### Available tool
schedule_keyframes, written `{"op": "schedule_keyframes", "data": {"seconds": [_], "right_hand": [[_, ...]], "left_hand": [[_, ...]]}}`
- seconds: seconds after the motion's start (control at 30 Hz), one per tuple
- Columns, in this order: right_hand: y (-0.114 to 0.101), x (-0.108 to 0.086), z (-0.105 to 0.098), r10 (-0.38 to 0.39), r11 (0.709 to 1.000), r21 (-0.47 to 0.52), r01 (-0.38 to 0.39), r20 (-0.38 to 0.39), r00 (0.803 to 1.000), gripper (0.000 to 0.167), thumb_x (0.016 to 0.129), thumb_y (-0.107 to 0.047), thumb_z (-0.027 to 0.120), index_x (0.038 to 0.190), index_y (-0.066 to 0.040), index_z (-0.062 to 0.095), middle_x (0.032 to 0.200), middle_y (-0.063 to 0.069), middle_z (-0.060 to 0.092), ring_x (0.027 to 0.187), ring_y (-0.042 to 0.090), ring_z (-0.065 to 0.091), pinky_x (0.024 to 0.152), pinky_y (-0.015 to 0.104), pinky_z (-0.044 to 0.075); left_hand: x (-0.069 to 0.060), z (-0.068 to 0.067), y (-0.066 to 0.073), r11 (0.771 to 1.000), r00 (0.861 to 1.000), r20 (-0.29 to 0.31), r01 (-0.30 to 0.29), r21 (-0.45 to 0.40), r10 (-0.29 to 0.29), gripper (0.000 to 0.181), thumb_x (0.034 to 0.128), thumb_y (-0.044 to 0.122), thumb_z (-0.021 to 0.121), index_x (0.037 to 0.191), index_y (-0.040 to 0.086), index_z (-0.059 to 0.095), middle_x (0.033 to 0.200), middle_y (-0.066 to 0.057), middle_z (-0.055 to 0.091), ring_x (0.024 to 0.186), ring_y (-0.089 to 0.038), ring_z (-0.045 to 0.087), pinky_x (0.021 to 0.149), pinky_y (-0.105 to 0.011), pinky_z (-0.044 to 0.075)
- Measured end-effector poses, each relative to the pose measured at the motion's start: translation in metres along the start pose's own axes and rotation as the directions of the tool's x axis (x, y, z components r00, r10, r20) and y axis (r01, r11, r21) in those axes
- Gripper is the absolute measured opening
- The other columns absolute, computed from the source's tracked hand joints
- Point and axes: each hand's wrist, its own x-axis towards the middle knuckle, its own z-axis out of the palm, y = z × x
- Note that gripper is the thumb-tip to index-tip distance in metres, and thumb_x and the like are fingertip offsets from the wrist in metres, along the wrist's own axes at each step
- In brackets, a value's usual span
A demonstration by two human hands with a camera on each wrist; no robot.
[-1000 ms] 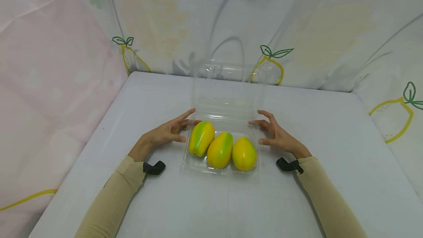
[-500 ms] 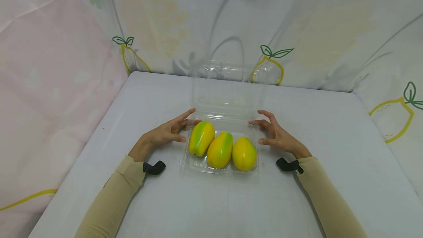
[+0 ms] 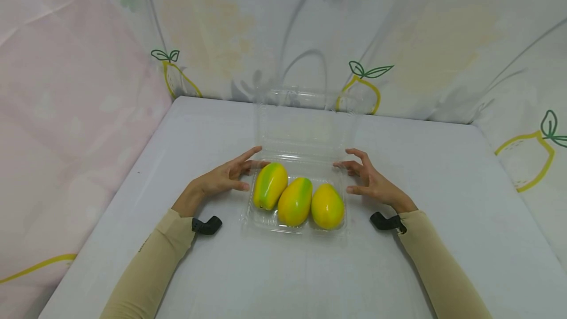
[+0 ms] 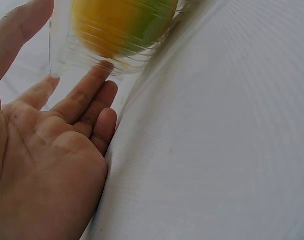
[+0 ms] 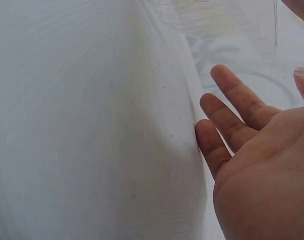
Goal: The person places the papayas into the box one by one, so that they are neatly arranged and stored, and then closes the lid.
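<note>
A clear plastic clamshell box (image 3: 274, 229) stands on the table with its lid (image 3: 305, 129) raised and tilted back. In its base lie three glossy yellow fruits with green streaks, mango- or papaya-like: a left one (image 3: 270, 186), a middle one (image 3: 295, 202) and a right one (image 3: 327, 207). My left hand (image 3: 217, 178) is at the box's left side, fingers extended; in the left wrist view a fingertip (image 4: 106, 66) meets the ribbed wall. Across from it, my right hand (image 3: 374, 184) is spread beside the right side, its fingers (image 5: 241, 97) slightly bent. Neither hand grips anything.
The white-covered table (image 3: 283, 279) extends around the box. Behind it hangs a lemon-printed cloth (image 3: 434, 38), close to the raised lid. A pinkish cloth (image 3: 75, 112) borders the left side. Black wrist-worn devices (image 3: 206, 225) sit at both cuffs.
The raised lid's top edge has sunk slightly, leaning farther back. Both hands and the three fruits keep their places.
</note>
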Motion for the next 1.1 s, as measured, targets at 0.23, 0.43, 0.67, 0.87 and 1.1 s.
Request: {"op": "schedule_keyframes", "data": {"seconds": [0.23, 0.43, 0.67, 0.87, 1.1], "right_hand": [[0.0002, -0.0001, -0.0004, 0.013, 1.000, 0.013, -0.013, 0.001, 1.000, 0.086, 0.090, 0.002, 0.065, 0.149, -0.003, 0.004, 0.148, 0.028, 0.039, 0.135, 0.005, 0.038, 0.109, 0.017, 0.030], [0.0012, -0.0002, -0.0003, -0.011, 1.000, 0.004, 0.011, 0.011, 1.000, 0.076, 0.090, 0.003, 0.064, 0.145, 0.000, 0.010, 0.146, 0.032, 0.039, 0.135, 0.025, 0.036, 0.110, 0.015, 0.029], [0.0006, -0.0004, 0.0009, 0.013, 0.999, -0.043, -0.014, -0.011, 1.000, 0.069, 0.090, 0.002, 0.065, 0.141, -0.002, 0.018, 0.143, 0.029, 0.045, 0.133, 0.020, 0.040, 0.109, 0.014, 0.027], [-0.0024, -0.0023, 0.0011, 0.100, 0.991, -0.086, -0.102, -0.035, 0.994, 0.071, 0.089, -0.004, 0.068, 0.142, -0.003, 0.021, 0.149, 0.024, 0.036, 0.141, 0.041, 0.028, 0.116, 0.061, 0.020], [-0.0022, -0.0018, 0.0004, 0.108, 0.994, 0.033, -0.108, 0.003, 0.994, 0.066, 0.091, -0.002, 0.065, 0.139, 0.000, 0.019, 0.144, 0.028, 0.036, 0.144, 0.036, 0.022, 0.121, 0.041, 0.019]], "left_hand": [[0.0001, -0.0003, -0.0005, 1.000, 1.000, -0.006, 0.003, 0.004, -0.002, 0.096, 0.0892, 0.008, 0.066, 0.159, 0.026, 0.003, 0.161, -0.013, 0.028, 0.149, -0.028, 0.021, 0.120, -0.057, 0.007], [-0.0002, 0.0002, 0.0012, 1.000, 1.000, -0.003, 0.001, 0.014, -0.001, 0.095, 0.0895, 0.008, 0.066, 0.159, 0.024, 0.002, 0.160, -0.013, 0.029, 0.148, -0.024, 0.024, 0.119, -0.056, 0.009], [-0.0004, -0.0002, 0.0009, 1.000, 1.000, -0.002, 0.008, 0.019, -0.008, 0.094, 0.0901, 0.007, 0.065, 0.159, 0.025, 0.004, 0.160, -0.013, 0.030, 0.147, -0.020, 0.027, 0.119, -0.050, 0.013], [-0.0015, -0.0005, -0.0004, 1.000, 1.000, -0.020, 0.023, 0.000, -0.023, 0.095, 0.0890, 0.009, 0.068, 0.159, 0.020, 0.005, 0.163, -0.011, 0.021, 0.148, -0.026, 0.024, 0.121, -0.043, 0.018], [-0.0023, 0.0001, -0.0018, 0.994, 1.000, 0.010, -0.006, -0.105, 0.007, 0.100, 0.0882, 0.004, 0.069, 0.159, 0.019, -0.001, 0.164, -0.019, 0.008, 0.146, -0.017, 0.029, 0.110, -0.022, 0.037]]}}
